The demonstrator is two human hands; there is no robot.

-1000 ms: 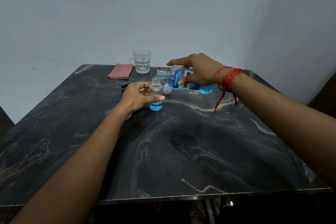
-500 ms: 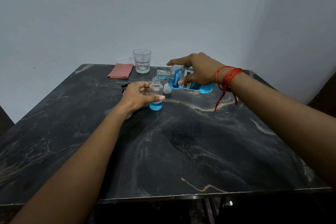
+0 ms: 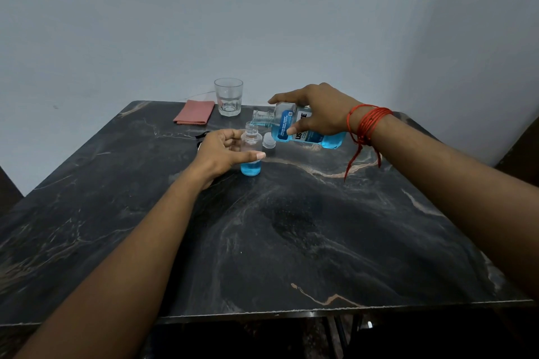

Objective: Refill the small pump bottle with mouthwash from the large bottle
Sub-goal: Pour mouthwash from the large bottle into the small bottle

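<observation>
A small clear bottle [image 3: 251, 166] stands upright on the dark marble table [image 3: 291, 227], uncapped, with blue liquid in its lower part. My left hand [image 3: 221, 154] wraps around its middle from the left. My right hand [image 3: 318, 115] grips the large mouthwash bottle [image 3: 309, 132], tipped on its side, blue liquid pooled toward its base. The large bottle's open neck [image 3: 262, 119] sits just above the small bottle's mouth. A white cap [image 3: 269, 141] stands right behind the small bottle.
An empty drinking glass [image 3: 228, 97] and a folded pink cloth [image 3: 194, 116] sit at the table's far edge. A black object [image 3: 201, 135] lies partly hidden behind my left hand. Walls close in behind and to the right.
Almost nothing differs; both hands hold their bottles in the same pose, and the liquid level in the small bottle looks the same.
</observation>
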